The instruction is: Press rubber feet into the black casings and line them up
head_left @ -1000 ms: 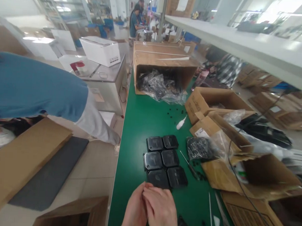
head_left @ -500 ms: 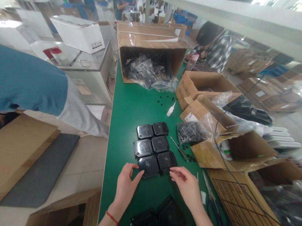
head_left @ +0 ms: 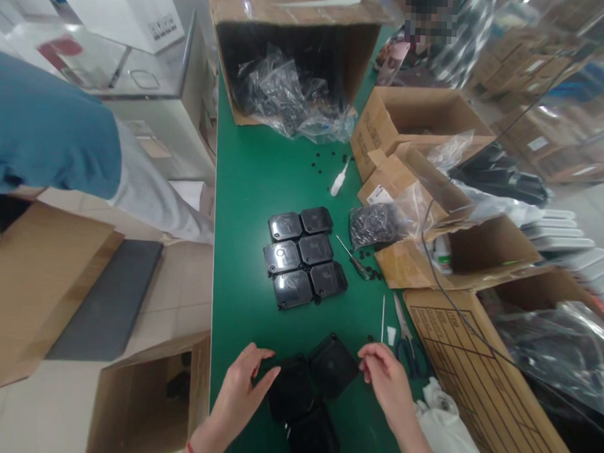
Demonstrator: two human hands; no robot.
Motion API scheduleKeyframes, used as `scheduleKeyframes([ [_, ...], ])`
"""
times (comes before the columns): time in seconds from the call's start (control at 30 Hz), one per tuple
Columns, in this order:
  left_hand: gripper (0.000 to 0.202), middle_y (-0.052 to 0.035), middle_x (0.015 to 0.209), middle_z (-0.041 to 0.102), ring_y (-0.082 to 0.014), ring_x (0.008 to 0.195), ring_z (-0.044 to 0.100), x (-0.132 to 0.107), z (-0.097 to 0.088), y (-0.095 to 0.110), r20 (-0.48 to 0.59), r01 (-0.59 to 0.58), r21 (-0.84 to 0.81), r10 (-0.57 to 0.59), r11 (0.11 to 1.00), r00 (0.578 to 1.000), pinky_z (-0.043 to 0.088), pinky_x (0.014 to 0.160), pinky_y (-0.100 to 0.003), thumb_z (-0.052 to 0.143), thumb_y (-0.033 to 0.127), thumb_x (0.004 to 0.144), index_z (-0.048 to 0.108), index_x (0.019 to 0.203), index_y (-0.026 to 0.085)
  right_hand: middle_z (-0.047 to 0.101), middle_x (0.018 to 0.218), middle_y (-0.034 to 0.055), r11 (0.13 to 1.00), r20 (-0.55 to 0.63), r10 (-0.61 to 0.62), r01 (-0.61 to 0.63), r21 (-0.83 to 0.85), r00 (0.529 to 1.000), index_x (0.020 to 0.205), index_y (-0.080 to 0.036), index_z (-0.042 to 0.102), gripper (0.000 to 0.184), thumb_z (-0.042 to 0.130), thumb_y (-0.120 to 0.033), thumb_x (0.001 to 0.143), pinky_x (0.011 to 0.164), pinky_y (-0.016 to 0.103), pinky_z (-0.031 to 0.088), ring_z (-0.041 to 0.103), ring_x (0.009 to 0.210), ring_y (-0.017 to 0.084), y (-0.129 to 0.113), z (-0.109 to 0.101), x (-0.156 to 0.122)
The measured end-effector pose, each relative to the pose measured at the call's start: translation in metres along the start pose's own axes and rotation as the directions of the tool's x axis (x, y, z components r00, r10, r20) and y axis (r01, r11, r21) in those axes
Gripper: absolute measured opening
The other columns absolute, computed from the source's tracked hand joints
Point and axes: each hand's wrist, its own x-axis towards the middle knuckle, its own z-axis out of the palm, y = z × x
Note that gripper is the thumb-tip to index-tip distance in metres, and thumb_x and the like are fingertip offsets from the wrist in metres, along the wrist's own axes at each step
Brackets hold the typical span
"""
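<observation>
Three black plastic covers lie close together at the near side: a left one (head_left: 291, 391), a right one (head_left: 332, 367) and a nearest one (head_left: 313, 438). My left hand (head_left: 245, 387) is beside the left cover, thumb and forefinger spread, with nothing between them. On the other side, my right hand (head_left: 383, 377) has loosely bent fingers at the right cover's edge; whether they touch it I cannot tell. Farther up, several glossy black covers (head_left: 293, 288) sit side by side in two columns on the green table (head_left: 245, 251).
Right of the columns lie a screwdriver (head_left: 356, 262), scissors (head_left: 408, 341), a thin white stick (head_left: 383, 317) and a bag of small black parts (head_left: 372, 224). A white dropper bottle (head_left: 338, 183) lies farther back. Cardboard boxes (head_left: 431, 259) line the right edge. A person (head_left: 50, 135) is at the left.
My view has tilted down, and both hands have moved from the columns of covers back to the loose covers near me. The columns keep their layout.
</observation>
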Motion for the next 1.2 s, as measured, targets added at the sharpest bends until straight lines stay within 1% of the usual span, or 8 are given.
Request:
scheduleKeyframes([
  [0.1, 0.052, -0.0124, 0.125, 0.064, -0.0306, 0.118, 0.06, -0.016, 0.001, -0.002, 0.093, -0.056, 0.141, 0.043, 0.988, 0.995, 0.057, 0.094, -0.046, 0.07, 0.049, 0.083, 0.06, 0.128, 0.025, 0.038, 0.053, -0.0063, 0.985, 0.029, 0.101, -0.104, 0.141, 0.994, 0.068, -0.022, 0.052, 0.021, 0.052, -0.041, 0.075, 0.043, 0.024, 0.027, 0.034, 0.046, 0.01, -0.004, -0.001, -0.007],
  [0.17, 0.077, -0.0132, 0.141, 0.055, -0.0337, 0.135, 0.049, -0.027, 0.004, -0.005, 0.173, -0.111, 0.272, 0.064, 0.956, 0.983, 0.049, 0.11, -0.052, 0.08, 0.038, 0.074, 0.047, 0.143, 0.027, 0.037, 0.056, -0.0066, 0.998, -0.002, 0.056, -0.056, -0.031, 0.998, 0.073, -0.022, 0.055, 0.027, 0.056, -0.048, 0.076, 0.046, 0.026, 0.033, 0.038, 0.049, 0.012, -0.005, 0.001, -0.013],
  [0.33, 0.091, -0.0135, 0.144, 0.053, -0.0329, 0.134, 0.05, -0.039, 0.019, -0.007, 0.212, -0.149, 0.507, 0.045, 0.849, 0.976, 0.044, 0.115, -0.051, 0.078, 0.019, 0.071, 0.035, 0.151, 0.022, 0.06, 0.114, 0.0153, 0.72, 0.063, -0.231, 0.214, -0.661, 0.971, 0.128, -0.013, 0.05, 0.074, 0.074, -0.053, 0.071, 0.093, 0.048, 0.053, 0.06, 0.108, 0.034, -0.001, 0.021, -0.031],
  [0.6, 0.076, -0.0158, 0.124, 0.061, -0.0326, 0.117, 0.059, -0.038, 0.025, -0.01, 0.044, -0.207, 0.553, 0.22, 0.807, 0.975, 0.054, 0.103, -0.05, 0.079, 0.029, 0.068, 0.049, 0.136, 0.012, 0.058, 0.107, 0.0122, 0.411, 0.201, -0.237, 0.286, -0.866, 0.951, 0.129, -0.013, 0.047, 0.072, 0.076, -0.044, 0.071, 0.087, 0.044, 0.058, 0.063, 0.104, 0.034, -0.007, 0.034, -0.045],
  [0.7, 0.087, -0.015, 0.113, 0.061, -0.0332, 0.105, 0.061, -0.038, 0.029, 0.002, -0.002, -0.218, 0.588, 0.271, 0.779, 0.963, 0.057, 0.092, -0.052, 0.084, 0.038, 0.064, 0.046, 0.138, 0.009, 0.06, 0.106, 0.0117, 0.465, 0.149, -0.251, 0.254, -0.848, 0.956, 0.126, -0.014, 0.047, 0.067, 0.074, -0.042, 0.072, 0.081, 0.042, 0.06, 0.065, 0.099, 0.032, -0.003, 0.026, -0.047],
  [0.87, 0.063, -0.0124, 0.103, 0.059, -0.0301, 0.096, 0.059, -0.031, 0.031, 0.017, -0.043, -0.171, 0.584, 0.241, 0.793, 0.97, 0.057, 0.086, -0.048, 0.074, 0.028, 0.068, 0.055, 0.125, 0.008, 0.066, 0.088, 0.0059, 0.621, 0.024, -0.431, 0.316, -0.717, 0.902, 0.096, -0.022, 0.061, 0.027, 0.057, -0.047, 0.086, 0.071, 0.036, 0.058, 0.068, 0.081, 0.024, 0.004, 0.003, -0.069],
  [1.07, 0.059, -0.01, 0.098, 0.059, -0.0261, 0.089, 0.063, -0.052, 0.009, 0.011, -0.181, -0.149, 0.561, 0.296, 0.814, 0.938, 0.06, 0.079, -0.042, 0.073, 0.033, 0.07, 0.053, 0.121, 0.012, 0.072, 0.101, 0.0131, 0.697, -0.03, -0.348, 0.237, -0.677, 0.937, 0.123, -0.019, 0.051, 0.065, 0.057, -0.068, 0.082, 0.067, 0.039, 0.061, 0.072, 0.084, 0.028, 0.032, -0.001, -0.088],
  [1.2, 0.08, -0.0128, 0.108, 0.062, -0.0288, 0.097, 0.066, -0.084, 0.01, 0.011, -0.159, -0.231, 0.628, 0.413, 0.743, 0.897, 0.063, 0.08, -0.04, 0.078, 0.04, 0.064, 0.045, 0.132, 0.015, 0.064, 0.124, 0.0196, 0.697, 0.007, -0.296, 0.221, -0.682, 0.955, 0.133, -0.015, 0.042, 0.078, 0.061, -0.067, 0.079, 0.089, 0.048, 0.061, 0.067, 0.111, 0.034, 0.052, 0.005, -0.075],
])
